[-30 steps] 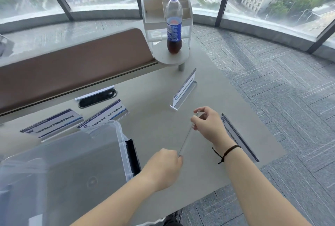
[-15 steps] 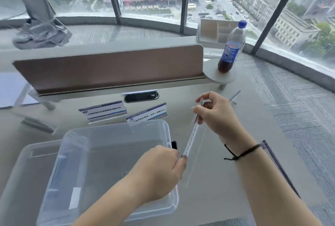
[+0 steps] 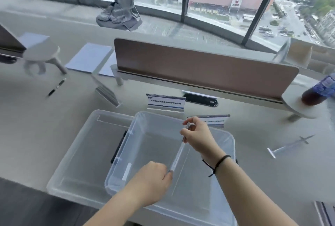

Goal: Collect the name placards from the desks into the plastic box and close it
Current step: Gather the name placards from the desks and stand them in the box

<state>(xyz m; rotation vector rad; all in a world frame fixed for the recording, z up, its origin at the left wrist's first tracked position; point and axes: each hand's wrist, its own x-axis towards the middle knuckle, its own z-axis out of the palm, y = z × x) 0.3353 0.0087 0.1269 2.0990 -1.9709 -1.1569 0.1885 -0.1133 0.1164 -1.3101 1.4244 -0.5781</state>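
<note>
Our left hand [image 3: 154,176] and right hand [image 3: 196,137] each pinch an end of a clear placard [image 3: 178,153] above the open plastic box [image 3: 228,146]. Beyond its rim two placards [image 3: 165,102] stand on the worktop [image 3: 272,176]; its lid [image 3: 72,153] lies leftward.

Pen [image 3: 56,86]; bottle [image 3: 321,91] (right edge); papers [image 3: 88,57]

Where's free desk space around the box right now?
Bare desk lies left of the lid, between it and the pen, and right of the plastic box, in front of the lying placard. Crowded behind the box: two standing placards. Left hand and right hand hold a placard over the box.
</note>
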